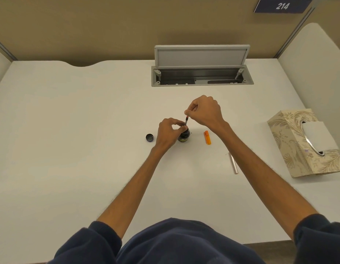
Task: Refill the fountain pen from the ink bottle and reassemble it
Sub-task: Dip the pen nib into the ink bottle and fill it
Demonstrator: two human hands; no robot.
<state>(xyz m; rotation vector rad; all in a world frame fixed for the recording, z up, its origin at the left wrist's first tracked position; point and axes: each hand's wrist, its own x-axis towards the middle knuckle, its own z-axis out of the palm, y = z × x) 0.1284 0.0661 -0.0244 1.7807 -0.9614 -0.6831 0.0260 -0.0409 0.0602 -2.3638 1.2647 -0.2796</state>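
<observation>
Desk (70, 130): a wide white surface in front of me, walled by tan partitions.
Cable hatch (201, 73): grey, set into the desk's far edge, its lid propped open.
Tissue box (306, 145): cream with a leaf pattern, far to my right, one white tissue showing at the slot.
My right hand (207, 111): raised just beyond the bottle, thumb and forefinger pinched shut on the top end of the pen section.
My left hand (168, 133): resting on the desk, fingers curled around the ink bottle and touching the pen near its mouth.
Ink bottle (184, 135): small, dark, uncapped, standing upright at mid-desk.
Silver tube (233, 162): lying flat, between the bottle and the tissue box.
Orange pen part (207, 137): lying just right of the bottle.
Bottle cap (149, 137): dark, lying open side up, just left of my left hand.
Pen section (186, 121): thin, dark, tilted slightly, its lower end dipping into the bottle's mouth.
</observation>
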